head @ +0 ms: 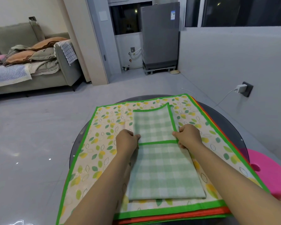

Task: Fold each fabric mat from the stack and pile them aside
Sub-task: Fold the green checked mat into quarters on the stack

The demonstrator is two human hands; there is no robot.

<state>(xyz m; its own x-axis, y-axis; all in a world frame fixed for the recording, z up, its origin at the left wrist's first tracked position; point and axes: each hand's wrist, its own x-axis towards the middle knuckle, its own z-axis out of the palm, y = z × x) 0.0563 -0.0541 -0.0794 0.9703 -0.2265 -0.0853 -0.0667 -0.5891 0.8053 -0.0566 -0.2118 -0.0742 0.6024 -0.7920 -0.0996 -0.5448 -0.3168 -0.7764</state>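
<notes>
A stack of flat fabric mats [104, 143] lies on a round dark glass table [229, 127]. The top mat of the stack shows a leaf and lemon print with a green border; orange-edged mats lie under it. On top rests a green checked mat [164, 169], folded into a long narrow strip, with its far part doubled back so a green hem runs across the middle. My left hand [127, 141] pinches the left end of that hem. My right hand [187, 135] pinches the right end.
A pink plastic stool [269, 172] stands right of the table. A charger [241, 88] with a white cable sits in a wall socket at right. A grey sofa [31, 65] with cushions is far left, a grey appliance [159, 36] at the back.
</notes>
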